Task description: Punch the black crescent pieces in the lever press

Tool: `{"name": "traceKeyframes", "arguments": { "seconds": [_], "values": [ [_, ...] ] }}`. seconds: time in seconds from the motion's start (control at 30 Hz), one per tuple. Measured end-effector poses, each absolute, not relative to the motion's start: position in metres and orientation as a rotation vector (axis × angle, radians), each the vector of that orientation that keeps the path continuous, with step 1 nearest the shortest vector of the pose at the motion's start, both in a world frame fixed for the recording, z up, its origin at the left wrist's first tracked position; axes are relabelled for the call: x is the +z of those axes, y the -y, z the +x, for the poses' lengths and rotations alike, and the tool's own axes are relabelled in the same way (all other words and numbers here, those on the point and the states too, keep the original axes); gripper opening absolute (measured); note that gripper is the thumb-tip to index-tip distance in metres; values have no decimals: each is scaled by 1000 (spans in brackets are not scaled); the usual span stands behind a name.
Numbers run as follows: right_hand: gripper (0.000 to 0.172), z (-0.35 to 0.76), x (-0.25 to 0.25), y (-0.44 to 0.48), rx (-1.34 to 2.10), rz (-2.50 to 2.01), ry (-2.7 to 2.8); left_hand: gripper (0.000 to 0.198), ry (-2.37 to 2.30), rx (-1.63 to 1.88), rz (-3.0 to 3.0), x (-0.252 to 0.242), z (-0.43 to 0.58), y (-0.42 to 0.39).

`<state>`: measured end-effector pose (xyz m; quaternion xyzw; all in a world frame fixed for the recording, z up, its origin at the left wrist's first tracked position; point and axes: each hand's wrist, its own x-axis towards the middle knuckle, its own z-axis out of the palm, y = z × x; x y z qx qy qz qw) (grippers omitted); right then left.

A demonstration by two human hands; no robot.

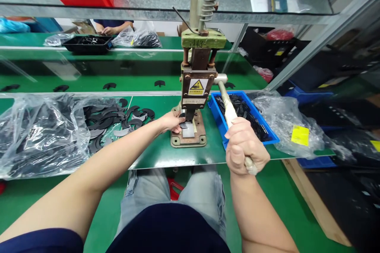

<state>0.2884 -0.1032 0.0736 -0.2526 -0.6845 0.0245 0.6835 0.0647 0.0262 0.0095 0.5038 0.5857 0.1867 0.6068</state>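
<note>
From the head camera, the left hand reaches forward to the foot of a hand press. Its fingers are drawn together and pinch a small black piece, which lies on the press base directly under the ram. How much of the piece is covered by the fingertips cannot be told. Just beyond those fingers stands the press body with its yellow warning label.

The right hand is a closed fist, fingers wrapped fully around the lower end of the lever handle. The pale handle runs up and away from the knuckles to the side of the press head. Just past this fist, nearly touching the handle, is a blue tray filled with small black parts. Further out on the same side lies a clear plastic bag with a yellow sticker.

Outward of the left fingers, loose black curved pieces are spread on the green table, and a large crumpled plastic bag holds more of them (the same dark crescent shapes, as far as the folds allow a look).

Well beyond both hands, across the far bench, another person's hands rest near a black tray.
</note>
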Motion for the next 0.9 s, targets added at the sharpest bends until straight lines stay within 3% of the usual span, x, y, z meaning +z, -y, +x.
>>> {"name": "traceKeyframes", "arguments": {
  "seconds": [0.17, 0.37, 0.53, 0.67, 0.9],
  "values": [
    [28, 289, 74, 101, 62, -460, 1525, 31, -1423, 518, 1309, 6, 70, -6],
    [29, 287, 74, 100, 61, -449, 1513, 34, -1111, 613, 1561, 4, 18, 1],
    [29, 284, 75, 99, 54, -453, 1492, 36, -1495, 706, 1839, 8, -55, -12],
    [31, 282, 75, 96, 23, -438, 1459, 34, -1580, 452, 2278, 0, -72, -12],
    [30, 282, 76, 96, 12, -443, 1473, 52, -1521, 13, 2560, -6, -34, -23]
  ]
}}
